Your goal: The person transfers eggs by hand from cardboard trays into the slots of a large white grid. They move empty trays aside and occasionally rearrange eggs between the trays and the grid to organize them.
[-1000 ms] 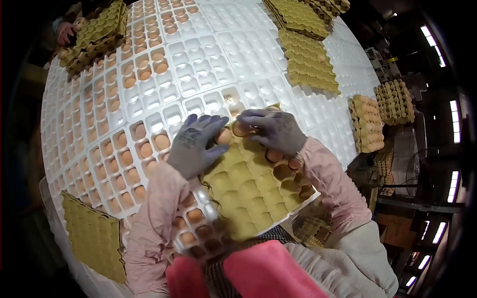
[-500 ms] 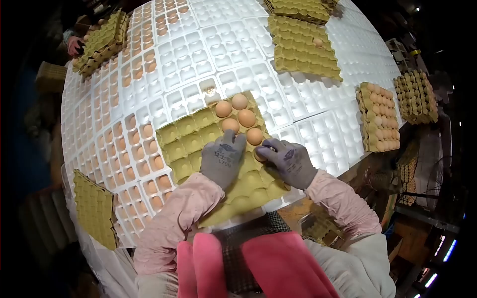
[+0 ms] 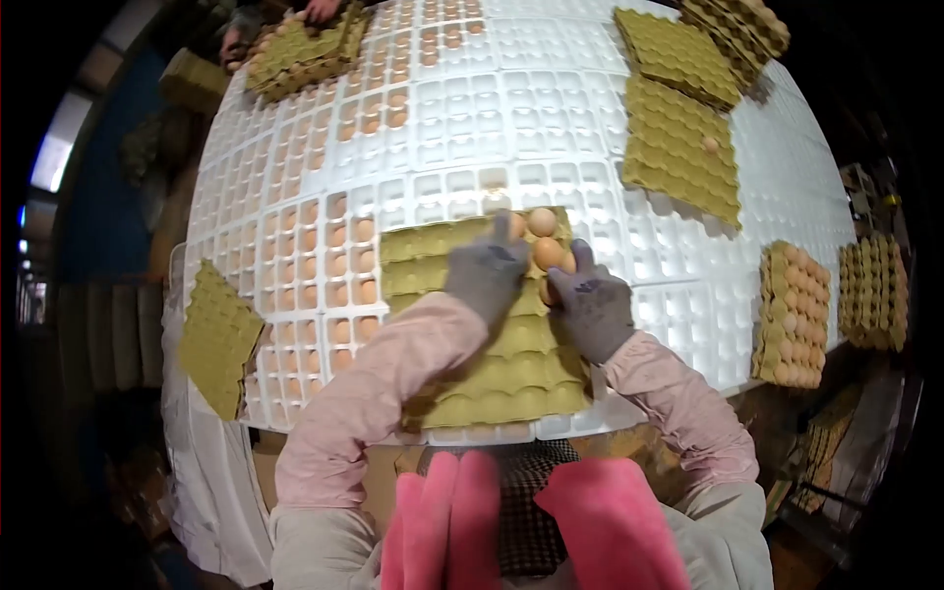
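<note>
A pulp egg tray [image 3: 472, 369] lies in front of me on top of white moulded trays, with brown eggs [image 3: 542, 222] grouped near its far right corner. My left hand [image 3: 484, 273], in a grey glove and slightly blurred, reaches over the tray. Its fingers are curled against an egg [image 3: 517, 227] by the far edge. My right hand [image 3: 596, 307], gloved alike, comes in from the right side with thumb and index finger closed about an egg [image 3: 567, 263]. The fingers partly cover the eggs they touch.
White moulded trays [image 3: 457, 103] cover the table, those on the left holding eggs. Pulp trays [image 3: 678, 147] lie at the back right, another [image 3: 218, 339] at the left edge. An egg-filled stack [image 3: 792, 315] stands right. Another person's hands [image 3: 320, 10] are at a far-left stack [image 3: 305, 54].
The view has shifted, so the table sits further right and lower in the picture. My left hand has moved toward the far-edge eggs, and my right hand has moved up beside the group.
</note>
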Demonstrator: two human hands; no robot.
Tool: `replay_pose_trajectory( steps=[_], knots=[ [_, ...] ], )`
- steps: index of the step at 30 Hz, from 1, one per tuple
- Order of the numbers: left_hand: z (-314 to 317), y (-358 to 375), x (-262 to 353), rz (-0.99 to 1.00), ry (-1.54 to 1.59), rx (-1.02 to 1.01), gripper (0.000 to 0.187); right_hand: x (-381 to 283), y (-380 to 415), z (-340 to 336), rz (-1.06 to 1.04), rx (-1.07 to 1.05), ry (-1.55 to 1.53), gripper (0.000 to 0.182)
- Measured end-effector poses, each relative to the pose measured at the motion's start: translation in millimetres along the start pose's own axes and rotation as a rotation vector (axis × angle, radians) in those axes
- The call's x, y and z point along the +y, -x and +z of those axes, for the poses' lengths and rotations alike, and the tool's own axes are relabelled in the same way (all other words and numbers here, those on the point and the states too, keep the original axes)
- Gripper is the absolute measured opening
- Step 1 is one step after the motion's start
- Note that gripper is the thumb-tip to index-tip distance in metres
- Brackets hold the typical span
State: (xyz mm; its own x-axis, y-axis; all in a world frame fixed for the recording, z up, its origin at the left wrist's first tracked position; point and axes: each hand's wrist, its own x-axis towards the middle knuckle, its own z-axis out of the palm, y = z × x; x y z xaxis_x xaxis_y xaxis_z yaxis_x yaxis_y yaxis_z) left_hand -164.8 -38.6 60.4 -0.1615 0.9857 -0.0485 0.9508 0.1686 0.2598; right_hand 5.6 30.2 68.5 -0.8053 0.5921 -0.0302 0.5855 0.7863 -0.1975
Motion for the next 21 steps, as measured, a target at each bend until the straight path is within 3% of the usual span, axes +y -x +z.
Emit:
replay_pose_trajectory(
  steps=[1,2,4,6,7,9,12,14,15,16,20,21],
  knots=[
    [9.4,-2.7,-1.3,0.002,0.013,0.074,0.024,1.6,-1.6,1.6,-0.058,0.078,-0.002,0.025],
    [-6.1,-3.6,-1.7,-0.037,0.043,-0.071,0.03,1.8,-3.5,-7.2,-0.084,0.037,-0.003,0.026],
    [-22.4,10.1,-19.1,-0.113,0.333,0.032,0.039,9.8,-3.8,-22.5,-0.002,-0.07,-0.209,0.038],
    [-34.5,32.2,-63.3,-0.244,0.679,0.273,0.044,24.3,-5.4,-34.0,0.001,-0.062,-0.375,0.044],
    [-39.0,40.6,-90.6,-0.302,0.708,0.458,0.039,18.9,-19.8,-37.0,0.01,-0.02,-0.49,0.044],
    [-35.9,39.6,-159.3,-0.539,0.572,0.594,0.046,1.2,-44.2,-39.3,0.04,0.064,-0.724,0.045],
    [-5.2,10.2,-244.1,-0.626,0.305,0.382,0.042,-63.8,-130.1,-31.7,-0.067,0.049,-0.706,0.046],
    [7.1,-4.3,-263.4,-0.615,0.096,0.063,0.046,-98.5,-192.0,-6.8,-0.197,0.009,-0.643,0.048],
    [11.0,-6.1,-268.0,-0.584,0.051,0.035,0.046,-112.0,-218.5,13.1,-0.2,0.061,-0.59,0.049],
    [-16.1,-6.2,-258.8,-0.571,0.052,-0.11,0.044,-124.3,-241.8,26.1,-0.218,0.098,-0.508,0.048],
    [-7.2,-21.0,-299.3,-0.563,0.335,0.288,0.044,-167.3,-308.7,59.4,-0.078,-0.018,-0.258,0.045],
    [-7.0,-31.7,-311.5,-0.583,0.25,0.175,0.046,-172.5,-325.4,69.5,-0.083,-0.137,-0.143,0.045]
  ],
)
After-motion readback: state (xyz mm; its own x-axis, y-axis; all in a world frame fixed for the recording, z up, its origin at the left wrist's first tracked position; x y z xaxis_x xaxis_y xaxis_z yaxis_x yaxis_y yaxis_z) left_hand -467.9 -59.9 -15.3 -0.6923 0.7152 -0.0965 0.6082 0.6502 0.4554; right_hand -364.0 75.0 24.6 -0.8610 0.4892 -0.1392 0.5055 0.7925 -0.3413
